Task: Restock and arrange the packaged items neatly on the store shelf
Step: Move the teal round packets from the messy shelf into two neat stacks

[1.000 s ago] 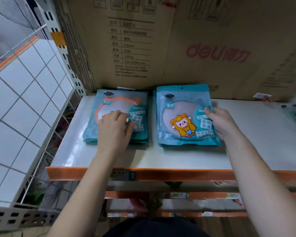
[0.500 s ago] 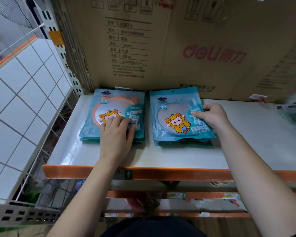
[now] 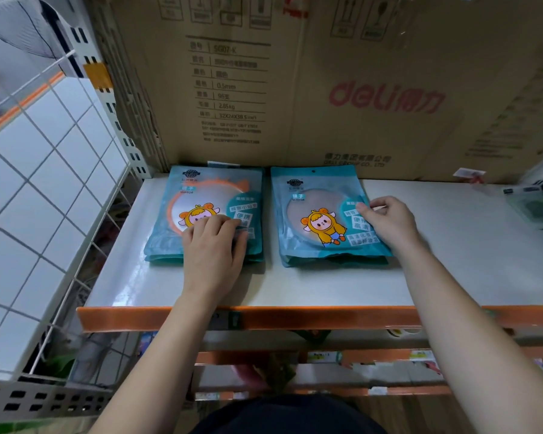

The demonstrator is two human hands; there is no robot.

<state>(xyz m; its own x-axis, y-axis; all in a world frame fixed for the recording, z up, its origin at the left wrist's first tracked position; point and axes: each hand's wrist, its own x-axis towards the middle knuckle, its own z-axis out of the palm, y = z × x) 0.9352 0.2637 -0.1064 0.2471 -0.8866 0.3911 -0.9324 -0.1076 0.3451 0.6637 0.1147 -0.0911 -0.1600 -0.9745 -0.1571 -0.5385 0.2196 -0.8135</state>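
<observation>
Two short stacks of teal mirror packets with a yellow cartoon figure lie side by side on the white shelf (image 3: 326, 286). My left hand (image 3: 213, 249) rests flat on the lower part of the left stack (image 3: 201, 195), fingers straight. My right hand (image 3: 386, 220) grips the right edge of the top packet of the right stack (image 3: 314, 214), thumb on top and fingers curled at the side. The right stack sits slightly fanned at its lower edge.
A large brown cardboard box (image 3: 342, 89) stands behind the packets against the back. A white wire grid panel (image 3: 44, 189) closes the left side. The shelf has an orange front lip (image 3: 295, 317). Another teal packet (image 3: 536, 205) lies at the far right. Lower shelves hold goods.
The right stack has shifted left, closer to the left stack, with my right hand moving from the packet's edge to a grip on it. My left hand stays on the left stack.
</observation>
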